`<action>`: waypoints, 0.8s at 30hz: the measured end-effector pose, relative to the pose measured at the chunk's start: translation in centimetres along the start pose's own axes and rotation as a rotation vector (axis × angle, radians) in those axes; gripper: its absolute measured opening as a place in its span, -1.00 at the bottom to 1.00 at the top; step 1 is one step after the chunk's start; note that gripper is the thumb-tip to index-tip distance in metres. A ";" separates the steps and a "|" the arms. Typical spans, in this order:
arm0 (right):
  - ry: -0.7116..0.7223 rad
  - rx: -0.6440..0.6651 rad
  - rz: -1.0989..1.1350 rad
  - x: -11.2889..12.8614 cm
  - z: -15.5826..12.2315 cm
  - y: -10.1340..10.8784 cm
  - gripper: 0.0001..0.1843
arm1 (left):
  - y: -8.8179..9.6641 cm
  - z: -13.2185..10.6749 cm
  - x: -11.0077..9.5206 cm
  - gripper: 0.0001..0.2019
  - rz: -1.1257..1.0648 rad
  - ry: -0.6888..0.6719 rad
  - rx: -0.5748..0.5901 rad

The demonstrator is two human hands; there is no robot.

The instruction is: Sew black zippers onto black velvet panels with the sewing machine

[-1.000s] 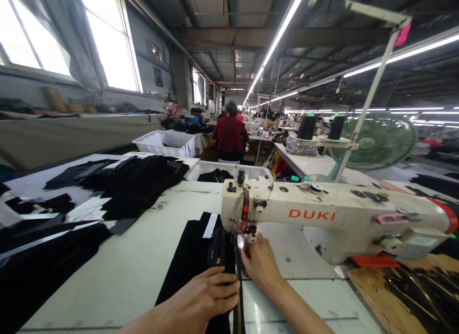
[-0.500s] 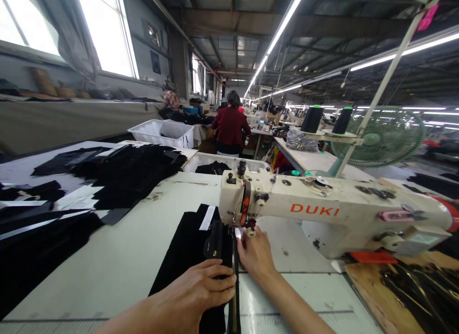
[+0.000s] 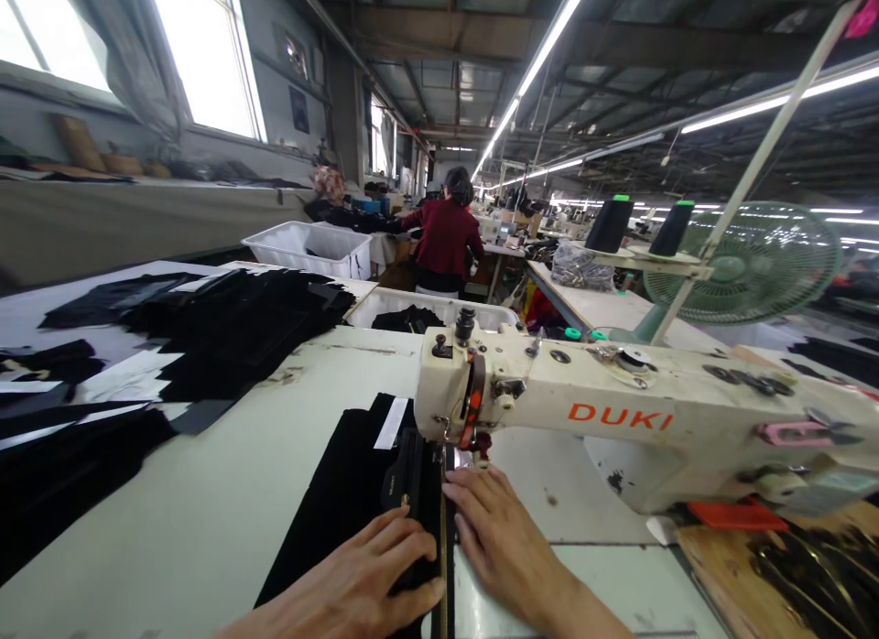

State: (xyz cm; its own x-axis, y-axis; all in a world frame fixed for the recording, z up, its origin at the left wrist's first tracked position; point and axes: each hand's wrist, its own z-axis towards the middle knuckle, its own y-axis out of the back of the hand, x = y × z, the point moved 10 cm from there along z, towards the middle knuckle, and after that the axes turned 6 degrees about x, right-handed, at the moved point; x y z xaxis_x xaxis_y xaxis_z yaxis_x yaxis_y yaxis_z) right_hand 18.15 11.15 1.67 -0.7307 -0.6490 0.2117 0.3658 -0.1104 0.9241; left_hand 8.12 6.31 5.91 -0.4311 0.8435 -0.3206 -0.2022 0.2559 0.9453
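A black fabric piece [image 3: 322, 502] lies under the needle end of a white sewing machine [image 3: 536, 392]. Along its right edge runs a zipper [image 3: 444, 538] with gold-coloured teeth, passing up to the presser foot. On the fabric are a white strip [image 3: 391, 424] and a dark zippered pocket piece [image 3: 405, 470] with a small gold puller. My left hand [image 3: 377, 566] rests on the fabric just left of the zipper, fingers apart. From the right, my right hand [image 3: 504, 538] lies with its fingers stretched out on the zipper's edge, just below the presser foot.
Stacked black fabric pieces [image 3: 254, 319] lie on the table at left. Beyond stand white bins [image 3: 309, 245] and a person in a dark red top [image 3: 446, 241]. Thread cones [image 3: 610, 225] and a green fan [image 3: 742, 264] are at right; more zippers [image 3: 810, 575] lie on a wooden board.
My right hand has drawn back from beside the needle and now lies flatter over the zipper's edge. My left hand has shifted slightly left and down. The camera view has moved slightly.
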 end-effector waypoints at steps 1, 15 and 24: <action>0.027 0.011 0.006 0.6 -0.2 -0.2 -0.55 | -0.2 0.1 0.2 -0.60 0.005 -0.003 0.011; 0.030 0.016 -0.118 0.1 0.7 -1.0 -0.51 | 0.2 0.9 3.6 -0.35 -0.003 0.022 -0.020; 0.059 0.030 -0.068 0.3 0.7 -0.8 -0.46 | -3.2 1.1 8.0 -0.13 -0.081 0.191 0.171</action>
State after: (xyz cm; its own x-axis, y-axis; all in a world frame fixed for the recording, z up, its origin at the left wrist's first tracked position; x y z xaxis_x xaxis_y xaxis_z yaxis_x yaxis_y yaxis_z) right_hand 17.28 11.54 1.24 -0.7174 -0.6844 0.1301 0.2989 -0.1336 0.9449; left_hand 6.34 12.74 0.38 -0.5811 0.7166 -0.3858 -0.0981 0.4090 0.9073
